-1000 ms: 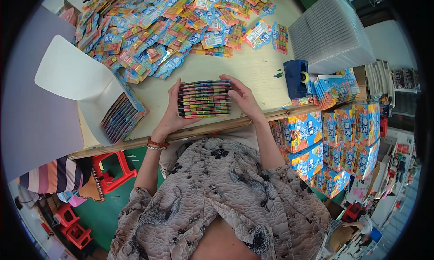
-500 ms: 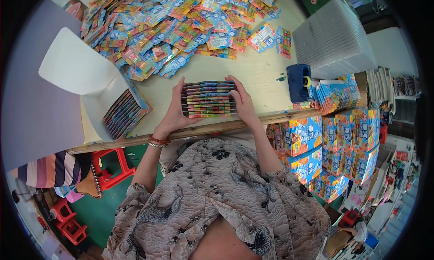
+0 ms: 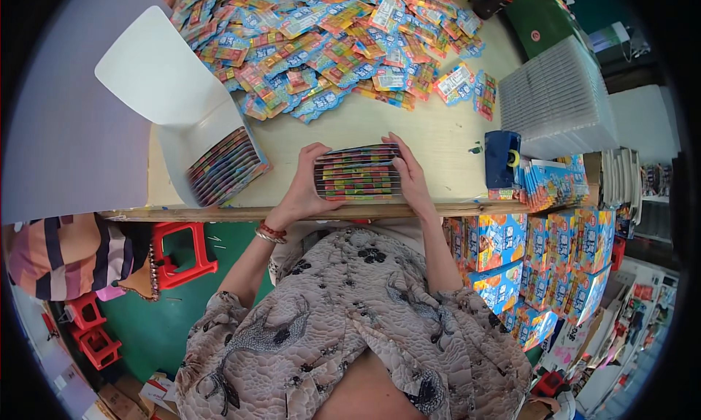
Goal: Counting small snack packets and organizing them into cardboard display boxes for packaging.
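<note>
Between my two hands, above the table's front edge, is a stack of candy blister packs (image 3: 358,173), their edges toward me. My left hand (image 3: 305,180) grips its left end, thumb along the near lower edge. The right end is clasped by my right hand (image 3: 413,178), fingers behind and thumb against the side. To the left, a white-lined carton (image 3: 169,139) stands with its lid flap raised. It contains a row of similar packs (image 3: 228,168). Beyond my hands spreads a large heap of loose colourful packs (image 3: 307,51).
At the right stand a blue tape dispenser (image 3: 502,159), a stack of clear plastic trays (image 3: 558,99) and folded blue cartons (image 3: 551,183). Filled blue boxes (image 3: 540,252) are piled below the table's right end. A red stool (image 3: 182,256) and a person in striped clothing (image 3: 73,256) are at lower left.
My view has shifted, so the table and its things appear further right. Both hands still hold the stack, now tilted slightly differently, with more of the packs' coloured candies showing.
</note>
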### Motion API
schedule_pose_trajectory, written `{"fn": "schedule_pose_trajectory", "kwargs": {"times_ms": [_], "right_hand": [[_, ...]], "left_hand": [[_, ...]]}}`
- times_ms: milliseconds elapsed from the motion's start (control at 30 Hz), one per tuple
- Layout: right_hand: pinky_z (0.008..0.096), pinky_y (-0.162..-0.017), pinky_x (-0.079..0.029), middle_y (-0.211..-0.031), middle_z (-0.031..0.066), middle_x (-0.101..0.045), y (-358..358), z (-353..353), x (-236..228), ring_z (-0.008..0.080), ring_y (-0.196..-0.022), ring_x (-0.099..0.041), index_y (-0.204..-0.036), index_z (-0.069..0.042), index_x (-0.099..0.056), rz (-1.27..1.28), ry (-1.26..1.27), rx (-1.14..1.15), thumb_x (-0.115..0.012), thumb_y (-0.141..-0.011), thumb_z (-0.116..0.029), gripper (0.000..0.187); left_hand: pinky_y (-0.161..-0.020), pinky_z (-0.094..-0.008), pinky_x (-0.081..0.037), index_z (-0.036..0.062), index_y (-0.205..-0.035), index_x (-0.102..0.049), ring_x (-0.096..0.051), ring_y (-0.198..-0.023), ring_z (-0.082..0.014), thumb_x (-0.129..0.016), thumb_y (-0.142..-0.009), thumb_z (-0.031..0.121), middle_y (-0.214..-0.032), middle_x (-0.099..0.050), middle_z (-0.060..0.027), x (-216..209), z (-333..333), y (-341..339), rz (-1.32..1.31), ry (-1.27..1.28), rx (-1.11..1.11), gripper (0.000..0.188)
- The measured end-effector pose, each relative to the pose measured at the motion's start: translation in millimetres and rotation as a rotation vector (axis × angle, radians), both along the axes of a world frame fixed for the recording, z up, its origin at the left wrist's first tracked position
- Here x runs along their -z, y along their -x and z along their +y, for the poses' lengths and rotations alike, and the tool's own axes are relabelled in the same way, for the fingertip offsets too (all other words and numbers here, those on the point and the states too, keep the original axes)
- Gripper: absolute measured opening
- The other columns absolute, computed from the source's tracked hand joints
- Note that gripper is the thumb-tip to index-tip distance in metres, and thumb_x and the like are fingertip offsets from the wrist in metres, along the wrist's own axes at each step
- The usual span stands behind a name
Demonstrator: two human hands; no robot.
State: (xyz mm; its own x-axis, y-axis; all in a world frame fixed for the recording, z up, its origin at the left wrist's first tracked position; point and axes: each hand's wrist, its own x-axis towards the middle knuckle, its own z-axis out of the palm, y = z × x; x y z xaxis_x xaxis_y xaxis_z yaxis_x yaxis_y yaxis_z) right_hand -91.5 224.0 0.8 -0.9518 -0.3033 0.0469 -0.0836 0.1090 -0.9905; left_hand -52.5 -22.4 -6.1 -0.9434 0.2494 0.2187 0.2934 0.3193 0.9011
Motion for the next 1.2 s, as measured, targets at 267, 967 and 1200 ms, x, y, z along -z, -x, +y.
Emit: {"fn": "schedule_pose_trajectory", "kwargs": {"times_ms": [267, 967, 1200], "right_hand": [[0.0338, -0.107, -0.034, -0.135, 0.0133, -0.049, 5.2, -39.8, -29.2, 0.0222, -0.128, -0.044, -0.141, -0.005, -0.037, -0.014, 0.213, -0.124, -0.04, -0.097, -0.005, 0.044], [0.0371, -0.091, -0.041, -0.108, 0.0143, -0.055, 94.1, -267.2, -64.9, 0.029, -0.101, -0.052, -0.123, -0.002, -0.051, 0.65, -0.021, -0.351, -0.056, -0.092, -0.022, 0.037], [0.0407, -0.088, -0.043, -0.104, 0.0112, -0.054, 82.4, -263.0, -87.2, 0.0292, -0.1, -0.054, -0.115, -0.008, -0.054, 1.055, -0.393, -0.434, -0.07, -0.077, -0.015, 0.041]], "left_hand": [[-0.099, -0.0368, -0.039, 0.0085, -0.13, -0.033, -0.039, -0.122, -0.0262, -0.089, -0.055, 0.015, -0.128, -0.033, -0.0131, -39.7, -34.9, -25.2, 0.071, 0.042, -0.131, 0.094], [-0.09, -0.0315, -0.047, 0.0012, -0.125, -0.033, -0.052, -0.104, -0.0186, -0.088, -0.055, 0.009, -0.114, -0.045, -0.0106, -86.2, -226.9, 8.9, 0.143, 0.209, -0.548, 0.09], [-0.093, -0.0334, -0.044, 0.0009, -0.124, -0.034, -0.049, -0.106, -0.0244, -0.085, -0.054, 0.007, -0.114, -0.041, -0.0129, -65.9, -228.6, 20.0, 0.129, 0.224, -0.531, 0.088]]}}
